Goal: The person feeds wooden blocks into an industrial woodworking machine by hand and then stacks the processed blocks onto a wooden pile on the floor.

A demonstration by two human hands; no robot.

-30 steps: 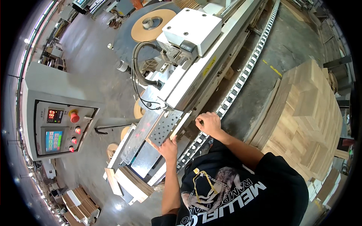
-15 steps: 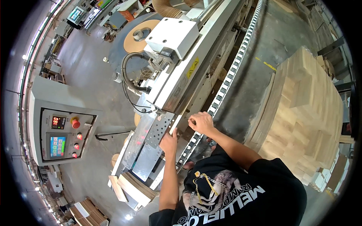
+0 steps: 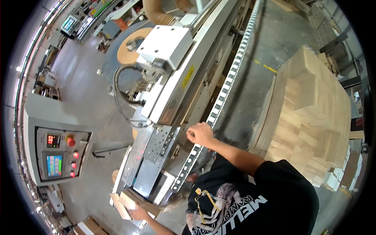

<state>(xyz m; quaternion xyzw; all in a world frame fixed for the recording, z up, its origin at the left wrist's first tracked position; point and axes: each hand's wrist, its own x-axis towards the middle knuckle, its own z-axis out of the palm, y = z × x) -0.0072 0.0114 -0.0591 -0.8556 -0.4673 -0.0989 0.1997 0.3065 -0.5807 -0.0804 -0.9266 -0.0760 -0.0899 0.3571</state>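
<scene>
At the near end of a long white machine, my left hand (image 3: 139,213) is closed on the end of a pale wooden board (image 3: 127,200). That board belongs to a small stack of boards (image 3: 145,203), and some of my left fingers are hidden. My right hand (image 3: 200,134) hovers by the machine's right side, its fingers curled in with nothing visible in them. Between the hands lie a perforated metal plate (image 3: 159,145) and a smooth metal guide plate (image 3: 147,178). A chain-like strip with black pads (image 3: 213,115) runs just past my right hand.
A control panel (image 3: 58,150) with screens and red buttons stands at left. A white machine housing (image 3: 166,45), ribbed hose (image 3: 121,80) and a large roll of tan edging strip (image 3: 131,45) are farther off. At right rises a tall stack of pale wood panels (image 3: 309,117).
My left hand has left the perforated plate and come down to the board stack at the near end. My right hand stays curled beside the machine. The whole view has shifted slightly.
</scene>
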